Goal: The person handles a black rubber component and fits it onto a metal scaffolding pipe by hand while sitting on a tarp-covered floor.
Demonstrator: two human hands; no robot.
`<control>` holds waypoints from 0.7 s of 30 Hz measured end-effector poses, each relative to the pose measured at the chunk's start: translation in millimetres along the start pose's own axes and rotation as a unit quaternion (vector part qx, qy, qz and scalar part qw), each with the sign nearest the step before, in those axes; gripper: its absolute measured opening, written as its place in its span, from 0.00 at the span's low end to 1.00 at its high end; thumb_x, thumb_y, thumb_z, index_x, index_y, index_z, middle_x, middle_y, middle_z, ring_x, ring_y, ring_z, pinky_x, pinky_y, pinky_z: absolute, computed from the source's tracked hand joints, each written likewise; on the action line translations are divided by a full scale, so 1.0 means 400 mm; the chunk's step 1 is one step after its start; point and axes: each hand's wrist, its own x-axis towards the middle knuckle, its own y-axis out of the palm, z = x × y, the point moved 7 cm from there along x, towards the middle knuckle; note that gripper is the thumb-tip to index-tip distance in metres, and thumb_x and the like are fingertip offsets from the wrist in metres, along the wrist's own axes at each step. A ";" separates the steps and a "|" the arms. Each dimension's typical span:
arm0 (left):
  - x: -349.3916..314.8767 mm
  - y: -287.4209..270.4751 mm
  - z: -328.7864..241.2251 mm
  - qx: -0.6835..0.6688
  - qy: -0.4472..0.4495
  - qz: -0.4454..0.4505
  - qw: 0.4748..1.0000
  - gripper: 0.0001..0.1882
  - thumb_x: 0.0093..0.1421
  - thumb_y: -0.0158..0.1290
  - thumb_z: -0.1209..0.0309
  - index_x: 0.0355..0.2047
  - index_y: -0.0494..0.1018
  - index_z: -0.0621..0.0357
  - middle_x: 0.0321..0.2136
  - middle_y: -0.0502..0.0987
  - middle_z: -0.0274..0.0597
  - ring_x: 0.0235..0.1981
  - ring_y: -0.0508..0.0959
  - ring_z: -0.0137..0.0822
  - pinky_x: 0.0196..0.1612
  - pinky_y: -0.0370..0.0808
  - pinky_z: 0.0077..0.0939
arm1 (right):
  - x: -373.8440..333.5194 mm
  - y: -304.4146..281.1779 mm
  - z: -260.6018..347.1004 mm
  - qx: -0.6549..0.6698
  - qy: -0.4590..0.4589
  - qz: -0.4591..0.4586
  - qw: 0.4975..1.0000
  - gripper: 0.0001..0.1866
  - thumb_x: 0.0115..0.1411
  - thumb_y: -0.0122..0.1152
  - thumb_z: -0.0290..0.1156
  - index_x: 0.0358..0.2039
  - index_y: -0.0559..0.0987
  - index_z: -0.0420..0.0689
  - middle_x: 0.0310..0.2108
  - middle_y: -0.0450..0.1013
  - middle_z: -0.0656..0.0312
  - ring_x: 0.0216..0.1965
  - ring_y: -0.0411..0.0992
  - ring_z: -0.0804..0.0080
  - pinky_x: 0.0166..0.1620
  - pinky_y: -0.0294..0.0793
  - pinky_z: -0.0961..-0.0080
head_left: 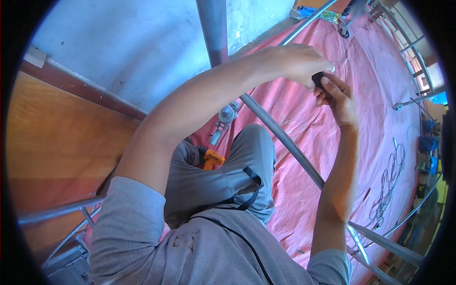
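Both of my arms reach out to the upper right, over the pink sheet, and my hands meet there. My left hand (302, 64), seen from its back, is closed at one end of a small black object (318, 80). From the other side my right hand (338, 97) grips the same object, thumb on top and fingers curled beneath. Most of the object is hidden by the hands, so its kind does not show. An orange-and-black power drill (213, 159) lies by my bent legs, apart from both hands.
Metal scaffold tubes (285, 137) cross below my arms, with a clamp (228, 113) on one. A thick upright pole (213, 33) stands before the pale wall (128, 42). A coiled cable (390, 183) lies on the pink sheet (294, 199). Wooden panelling (66, 137) is at left.
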 end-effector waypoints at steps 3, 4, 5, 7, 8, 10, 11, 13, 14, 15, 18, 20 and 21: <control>-0.067 -0.054 -0.019 -0.006 0.018 -0.093 0.995 0.34 0.56 0.72 0.62 0.63 0.77 0.54 0.43 0.85 0.49 0.44 0.85 0.51 0.48 0.81 0.45 | 0.016 0.021 -0.094 -0.084 0.076 0.047 0.992 0.20 0.69 0.65 0.40 0.52 0.85 0.37 0.32 0.80 0.62 0.29 0.77 0.77 0.35 0.80 0.76; -0.098 -0.078 -0.041 -0.009 0.026 -0.130 0.991 0.35 0.57 0.72 0.61 0.64 0.76 0.54 0.44 0.85 0.48 0.44 0.85 0.49 0.48 0.81 0.43 | 0.035 0.008 -0.175 -0.115 0.107 0.077 0.985 0.21 0.68 0.67 0.39 0.55 0.84 0.38 0.33 0.80 0.62 0.30 0.78 0.77 0.35 0.81 0.75; -0.131 -0.113 -0.047 -0.115 -0.038 -0.099 0.988 0.34 0.59 0.72 0.61 0.64 0.76 0.56 0.42 0.85 0.46 0.43 0.85 0.44 0.48 0.81 0.40 | 0.036 0.017 -0.221 -0.109 0.123 0.082 0.983 0.21 0.68 0.67 0.37 0.56 0.84 0.38 0.34 0.81 0.62 0.31 0.78 0.77 0.36 0.81 0.75; -0.248 -0.168 -0.057 -0.306 -0.115 -0.126 0.937 0.28 0.63 0.69 0.62 0.60 0.78 0.61 0.39 0.84 0.43 0.39 0.84 0.37 0.45 0.81 0.33 | 0.035 0.048 -0.279 -0.098 0.147 0.110 0.978 0.22 0.67 0.68 0.35 0.57 0.83 0.37 0.36 0.81 0.61 0.31 0.79 0.76 0.36 0.82 0.75; -0.314 -0.168 -0.045 -0.393 -0.121 -0.184 0.893 0.23 0.66 0.67 0.63 0.56 0.79 0.63 0.37 0.83 0.41 0.37 0.83 0.34 0.43 0.81 0.30 | 0.038 0.052 -0.302 -0.094 0.157 0.128 0.975 0.23 0.67 0.69 0.34 0.58 0.82 0.35 0.37 0.81 0.61 0.31 0.79 0.76 0.37 0.82 0.74; -0.494 -0.135 -0.027 -0.532 -0.218 -0.250 0.779 0.13 0.68 0.63 0.68 0.48 0.80 0.64 0.34 0.83 0.41 0.32 0.81 0.33 0.38 0.80 0.28 | 0.041 0.083 -0.303 -0.100 0.148 0.156 0.971 0.24 0.66 0.70 0.33 0.60 0.80 0.34 0.39 0.81 0.60 0.32 0.79 0.75 0.38 0.83 0.74; -0.582 -0.078 -0.008 -0.576 -0.246 -0.289 0.724 0.10 0.69 0.61 0.69 0.46 0.80 0.63 0.33 0.82 0.42 0.30 0.81 0.32 0.36 0.79 0.27 | 0.040 0.103 -0.287 -0.111 0.129 0.163 0.972 0.24 0.66 0.70 0.32 0.60 0.80 0.34 0.40 0.81 0.60 0.32 0.80 0.75 0.38 0.83 0.74; -0.730 0.059 0.015 -0.569 -0.328 -0.305 0.690 0.10 0.71 0.60 0.69 0.45 0.80 0.64 0.32 0.82 0.42 0.29 0.81 0.31 0.34 0.78 0.27 | 0.035 0.142 -0.257 -0.142 0.101 0.184 0.967 0.25 0.65 0.70 0.29 0.61 0.79 0.34 0.42 0.82 0.60 0.35 0.80 0.74 0.40 0.82 0.74; -0.779 0.116 0.020 -0.524 -0.381 -0.278 0.710 0.12 0.71 0.60 0.67 0.47 0.80 0.65 0.32 0.82 0.42 0.29 0.81 0.31 0.33 0.78 0.28 | 0.034 0.154 -0.264 -0.145 0.105 0.199 0.963 0.25 0.64 0.70 0.29 0.61 0.79 0.35 0.43 0.82 0.60 0.37 0.80 0.74 0.41 0.82 0.74; -0.803 0.170 0.019 -0.508 -0.416 -0.232 0.718 0.14 0.71 0.60 0.66 0.49 0.80 0.65 0.33 0.83 0.43 0.31 0.82 0.32 0.34 0.79 0.28 | 0.029 0.158 -0.273 -0.150 0.112 0.211 0.959 0.26 0.64 0.70 0.28 0.61 0.79 0.35 0.44 0.82 0.59 0.39 0.80 0.73 0.42 0.81 0.75; -0.806 0.285 0.000 -0.465 -0.487 -0.169 0.720 0.20 0.71 0.61 0.61 0.54 0.79 0.65 0.38 0.84 0.43 0.37 0.84 0.34 0.39 0.81 0.30 | 0.023 0.185 -0.314 -0.172 0.098 0.266 0.943 0.27 0.61 0.72 0.27 0.61 0.80 0.34 0.48 0.82 0.57 0.46 0.80 0.69 0.51 0.80 0.72; -0.745 0.313 0.000 -0.431 -0.492 -0.236 0.718 0.24 0.71 0.61 0.58 0.58 0.77 0.64 0.42 0.85 0.43 0.42 0.85 0.37 0.45 0.82 0.33 | 0.008 0.207 -0.305 -0.214 0.083 0.292 0.928 0.27 0.61 0.72 0.26 0.61 0.80 0.34 0.49 0.82 0.56 0.48 0.80 0.68 0.54 0.80 0.70; -0.731 0.360 0.026 -0.368 -0.480 -0.253 0.755 0.25 0.70 0.61 0.56 0.59 0.77 0.61 0.45 0.85 0.45 0.46 0.85 0.39 0.48 0.81 0.35 | -0.007 0.251 -0.267 -0.246 0.091 0.311 0.913 0.27 0.60 0.72 0.24 0.60 0.80 0.32 0.48 0.82 0.55 0.47 0.80 0.68 0.55 0.78 0.70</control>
